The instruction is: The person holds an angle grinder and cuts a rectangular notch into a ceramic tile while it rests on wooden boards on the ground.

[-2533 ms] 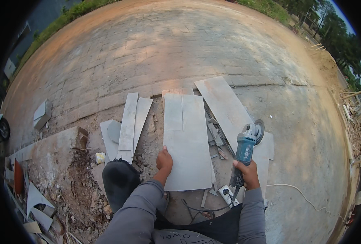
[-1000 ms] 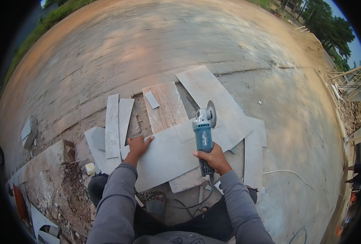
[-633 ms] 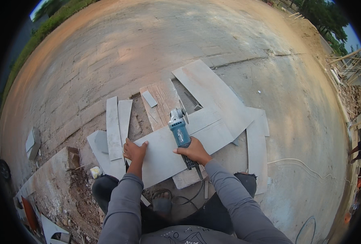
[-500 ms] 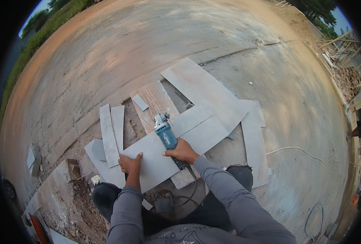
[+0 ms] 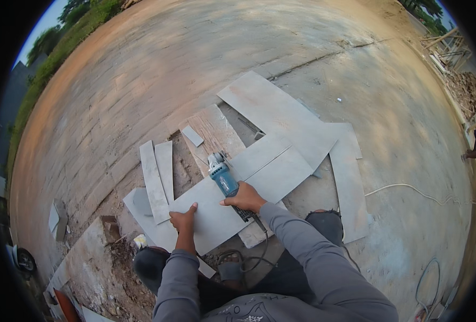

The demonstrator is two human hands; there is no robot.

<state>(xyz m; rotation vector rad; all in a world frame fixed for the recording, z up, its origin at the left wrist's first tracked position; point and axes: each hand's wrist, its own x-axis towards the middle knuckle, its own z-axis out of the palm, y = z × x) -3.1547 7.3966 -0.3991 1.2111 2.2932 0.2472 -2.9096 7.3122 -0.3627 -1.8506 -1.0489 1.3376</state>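
Observation:
My right hand [image 5: 245, 197] is wrapped round the body of a blue angle grinder [image 5: 223, 178], its metal head pointing away from me over a pale grey tile [image 5: 205, 206]. At the tile's left end, my left hand [image 5: 183, 219] grips the edge, thumb on top and the other fingers mostly hidden. A straight dark line [image 5: 268, 163] runs along the tile's right part, lengthwise. Whether the grinder's disc touches the tile or spins, I cannot tell. The black cord [image 5: 263, 228] drops from the grinder's rear toward my feet.
A large tile [image 5: 275, 107] lies beyond, with another tile piece [image 5: 348, 182] at right. Narrow strips [image 5: 153, 174] lie left, near a reddish board [image 5: 211, 131] bearing a small offcut [image 5: 192, 136]. Rubble [image 5: 101, 257] is at lower left; a pale cable [image 5: 409, 189] crosses the ground at right.
The whole scene has shifted slightly rightward in the picture. Both hands keep their holds, and the grinder sits slightly farther left relative to the tile.

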